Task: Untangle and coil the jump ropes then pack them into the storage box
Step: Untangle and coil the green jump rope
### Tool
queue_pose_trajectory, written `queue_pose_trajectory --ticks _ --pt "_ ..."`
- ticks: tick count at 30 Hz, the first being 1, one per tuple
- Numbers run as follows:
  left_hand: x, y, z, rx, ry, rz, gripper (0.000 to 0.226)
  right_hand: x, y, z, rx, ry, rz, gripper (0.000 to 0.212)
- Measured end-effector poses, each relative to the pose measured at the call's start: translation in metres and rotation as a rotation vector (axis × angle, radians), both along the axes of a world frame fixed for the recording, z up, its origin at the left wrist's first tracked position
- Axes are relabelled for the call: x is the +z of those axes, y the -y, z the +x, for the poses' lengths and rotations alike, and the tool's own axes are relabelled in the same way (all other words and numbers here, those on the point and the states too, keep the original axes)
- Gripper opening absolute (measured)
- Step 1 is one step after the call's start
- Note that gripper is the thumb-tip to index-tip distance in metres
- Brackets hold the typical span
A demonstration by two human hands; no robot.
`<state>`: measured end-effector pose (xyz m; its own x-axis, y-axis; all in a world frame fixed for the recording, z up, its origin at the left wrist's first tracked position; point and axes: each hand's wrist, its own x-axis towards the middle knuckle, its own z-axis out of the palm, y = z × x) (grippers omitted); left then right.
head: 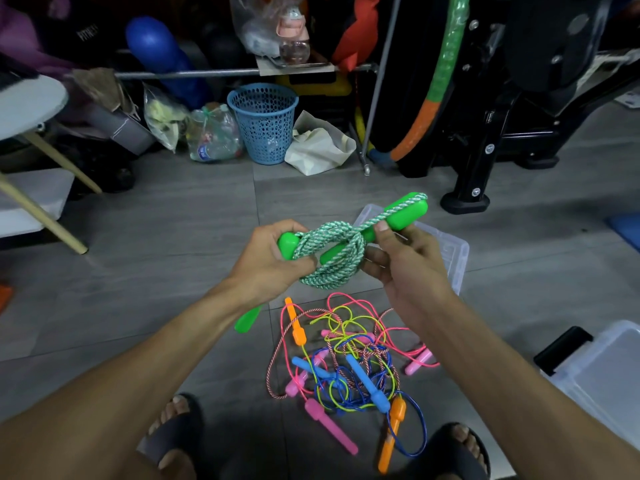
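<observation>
Green-and-white jump rope is coiled round its green handles, held over the floor above the clear storage box; left hand grips one handle end, right hand pinches the other w/ the last wrap. I'd keep that wrap tight, tuck the end, then drop it in; tangled ropes wait below.
</observation>
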<state>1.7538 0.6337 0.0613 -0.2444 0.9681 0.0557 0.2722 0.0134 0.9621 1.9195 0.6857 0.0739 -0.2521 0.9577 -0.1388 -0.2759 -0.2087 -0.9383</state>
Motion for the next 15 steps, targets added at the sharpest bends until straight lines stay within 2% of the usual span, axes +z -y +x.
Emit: queue_pose_trajectory --ticks 8,11,15 --pt "0.0014 -0.0002 0.0007 -0.097 0.123 0.023 0.021 0.0045 -0.0068 0.0053 -0.004 -0.179 -0.121 0.02" --pt "0.0015 -0.0008 -0.0029 -0.128 0.166 0.012 0.023 0.0043 -0.0059 0.0053 0.023 -0.21 -0.149 0.007" --pt "-0.0013 -0.0024 -0.0048 -0.145 0.207 0.009 0.035 0.0017 -0.0051 0.0052 0.044 -0.277 -0.195 0.023"
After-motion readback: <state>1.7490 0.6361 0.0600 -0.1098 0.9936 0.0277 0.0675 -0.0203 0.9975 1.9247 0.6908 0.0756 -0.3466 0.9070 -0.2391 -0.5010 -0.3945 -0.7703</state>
